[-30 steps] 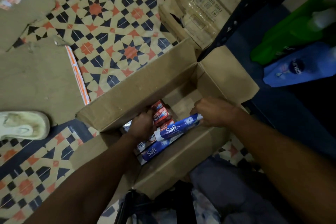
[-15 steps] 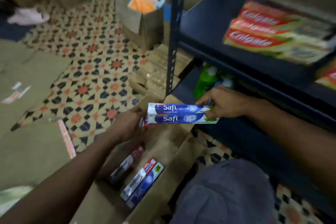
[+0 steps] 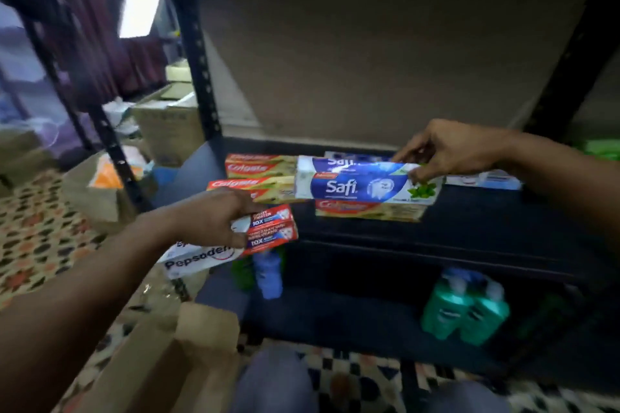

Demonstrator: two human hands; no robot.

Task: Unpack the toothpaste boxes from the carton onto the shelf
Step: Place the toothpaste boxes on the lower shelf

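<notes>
Your hands are apart, each clamped on its own toothpaste. Your right hand [image 3: 446, 151] pinches the right end of the Safi boxes [image 3: 362, 184] between thumb and fingertips. Two blue-and-white faces read "Safi", but the blur makes it hard to say whether that is one box or two stacked. They hang level over the shelf [image 3: 486, 221], just above a Colgate box whose lower edge alone shows beneath them; whether they touch it cannot be told.

Your left hand [image 3: 214, 218] grips the Pepsodent boxes [image 3: 241, 241], two stacked lengthwise, with your fingers curled round their middle so that only the white lettered end and the red "10X" end show. They sit in front of the shelf's edge and slightly below it, not on the board.

More Colgate boxes [image 3: 255, 166] lie on the shelf's left part, the nearest partly behind your left knuckles. Behind the Safi boxes another blue-and-white box peeks out, and a pale box lies to the right past your wrist – its print is too smeared to read.

At the bottom, the carton [image 3: 188, 355] shows only one raised flap and part of a wall; its inside is cut off by the frame and your left forearm. On the lower shelf stand green bottles [image 3: 466, 312] and a blue bottle [image 3: 268, 273], labels unreadable. Your knees [image 3: 275, 379] fill the bottom edge over the patterned floor [image 3: 33, 235] – everything at left is blurred.
</notes>
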